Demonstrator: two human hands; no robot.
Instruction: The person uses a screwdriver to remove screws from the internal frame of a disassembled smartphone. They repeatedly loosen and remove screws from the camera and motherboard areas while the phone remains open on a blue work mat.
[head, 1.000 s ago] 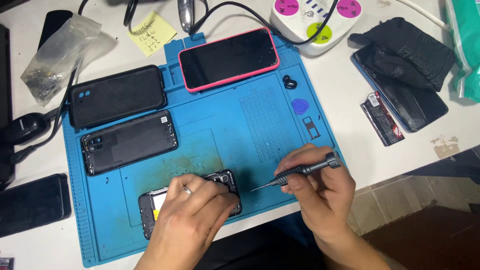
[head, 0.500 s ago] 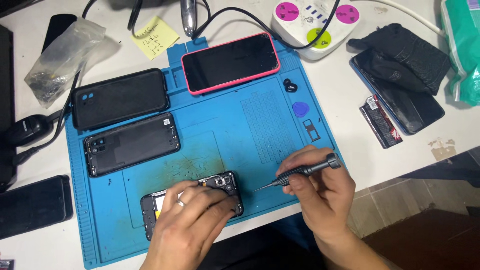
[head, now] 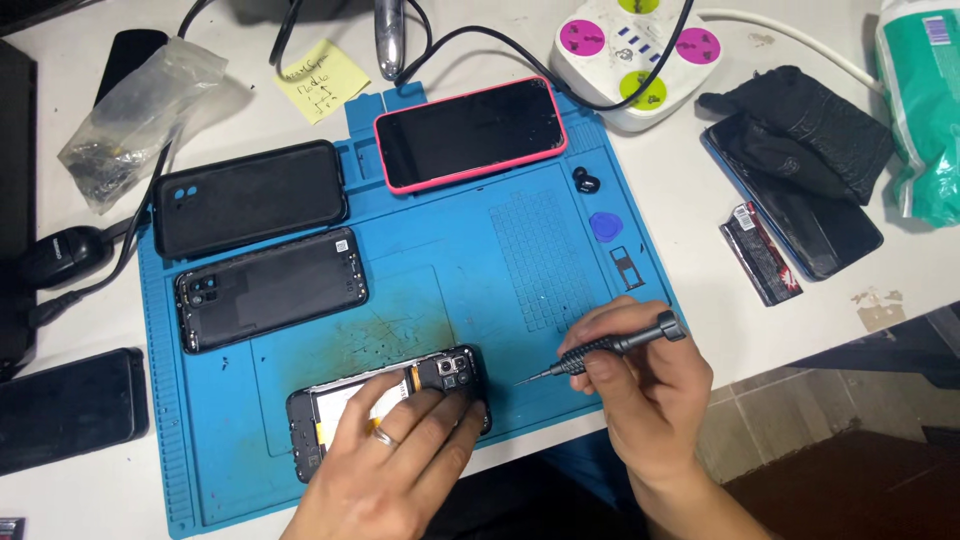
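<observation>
Bare forearms; a ring (head: 385, 437) on the left hand (head: 395, 455).

Left hand (head: 395, 455) lies flat, fingers spread; right hand (head: 645, 385) pinches closed.

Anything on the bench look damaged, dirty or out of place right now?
Yes: the blue rubber work mat has a brownish, scratched stain patch at its middle, just above the opened black phone under the left hand. A small torn scrap of brown tape sticks to the white table edge.
</observation>
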